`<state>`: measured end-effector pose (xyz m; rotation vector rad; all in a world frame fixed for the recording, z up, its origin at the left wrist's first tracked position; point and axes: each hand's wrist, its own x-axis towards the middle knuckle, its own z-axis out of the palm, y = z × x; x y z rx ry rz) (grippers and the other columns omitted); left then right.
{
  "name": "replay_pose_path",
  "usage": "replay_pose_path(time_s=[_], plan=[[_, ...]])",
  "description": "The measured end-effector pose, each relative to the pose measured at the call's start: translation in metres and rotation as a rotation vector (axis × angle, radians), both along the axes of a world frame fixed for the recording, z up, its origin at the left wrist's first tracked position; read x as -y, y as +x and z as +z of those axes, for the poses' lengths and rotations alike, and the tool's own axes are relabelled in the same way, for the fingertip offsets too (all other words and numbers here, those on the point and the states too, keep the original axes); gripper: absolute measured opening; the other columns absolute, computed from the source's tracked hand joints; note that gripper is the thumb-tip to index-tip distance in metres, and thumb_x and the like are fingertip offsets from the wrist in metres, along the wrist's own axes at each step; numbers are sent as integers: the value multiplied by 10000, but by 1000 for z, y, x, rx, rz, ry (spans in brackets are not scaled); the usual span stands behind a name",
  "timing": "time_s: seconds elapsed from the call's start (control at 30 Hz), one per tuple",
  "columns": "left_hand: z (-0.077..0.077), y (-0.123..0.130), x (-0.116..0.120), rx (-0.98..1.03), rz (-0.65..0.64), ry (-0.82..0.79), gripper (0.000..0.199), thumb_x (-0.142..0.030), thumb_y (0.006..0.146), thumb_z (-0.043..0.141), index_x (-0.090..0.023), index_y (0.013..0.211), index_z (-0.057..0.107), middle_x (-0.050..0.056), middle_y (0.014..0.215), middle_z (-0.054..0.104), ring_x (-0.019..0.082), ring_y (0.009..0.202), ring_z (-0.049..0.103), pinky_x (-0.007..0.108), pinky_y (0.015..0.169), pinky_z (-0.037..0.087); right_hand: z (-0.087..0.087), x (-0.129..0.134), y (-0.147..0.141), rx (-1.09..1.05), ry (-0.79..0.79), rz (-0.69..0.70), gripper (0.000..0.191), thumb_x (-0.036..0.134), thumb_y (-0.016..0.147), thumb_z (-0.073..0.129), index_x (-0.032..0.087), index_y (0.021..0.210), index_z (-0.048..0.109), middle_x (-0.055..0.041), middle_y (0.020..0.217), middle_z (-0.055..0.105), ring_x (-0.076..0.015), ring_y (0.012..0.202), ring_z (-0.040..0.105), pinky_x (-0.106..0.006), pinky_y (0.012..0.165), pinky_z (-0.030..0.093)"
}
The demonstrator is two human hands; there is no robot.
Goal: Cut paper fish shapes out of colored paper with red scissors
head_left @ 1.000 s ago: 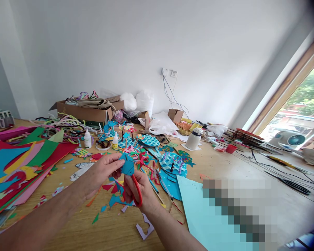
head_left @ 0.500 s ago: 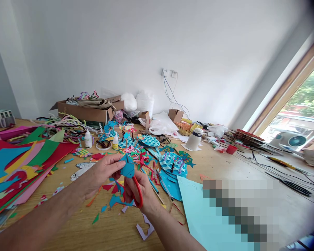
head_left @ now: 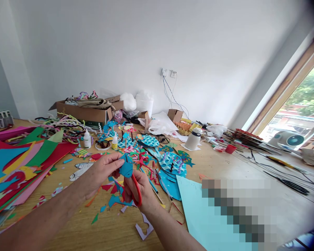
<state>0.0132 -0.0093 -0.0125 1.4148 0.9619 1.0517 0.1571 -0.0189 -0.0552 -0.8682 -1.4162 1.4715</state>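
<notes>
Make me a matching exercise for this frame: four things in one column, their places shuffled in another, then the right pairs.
Things:
1. red-handled scissors
2. blue paper piece with drawn lines
3. white bottle with a dark band
4. lilac paper scrap

Places:
A. standing on white paper
B. in the left hand's fingers
C. on the wooden table, between the forearms
D. in the right hand

Pairs: 1-D, 2-B, 3-A, 4-C

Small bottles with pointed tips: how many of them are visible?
2: a white bottle near the fuzzy strips, and a yellow-labelled bottle to its right, beyond the left hand. Others may be hidden behind things.
</notes>
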Motion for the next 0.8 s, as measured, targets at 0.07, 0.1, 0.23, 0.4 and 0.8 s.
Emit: replay_pose_path(time_s=[0.07,0.1,0.23,0.4,0.8], plan=[[0,0,0,6,6,2,254,-408,783,595,-185,665,556,-50,606,529,103,576,421,226,570,360,0,0,0,-10,-4,15,502,620,665,656,195,557,412,92,380,386,-52,292,376,-164,329,329],[0,1,0,9,10,2,251,-405,781,598,-186,667,557,-50,605,531,103,576,424,226,571,362,0,0,0,-14,-6,24,500,622,665,653,194,563,416,92,389,390,-50,289,371,-165,326,326],[1,2,1,41,31,-6,237,-397,777,602,-188,676,557,-52,605,532,104,583,436,225,581,377,-1,-2,2,-26,-9,48,504,643,654,646,192,580,433,85,408,406,-59,301,386,-175,330,330],[4,3,3,70,43,-18,211,-384,766,611,-190,695,566,-54,623,525,109,606,440,223,595,394,0,-3,5,-40,38,97,469,595,706,639,180,583,459,67,440,442,-56,327,379,-186,371,357],[6,1,7,-11,0,-23,205,-395,750,594,-200,688,580,-45,618,553,141,606,503,262,625,432,3,1,6,-4,42,116,456,596,736,614,179,611,476,67,485,430,-52,350,358,-188,395,349]])
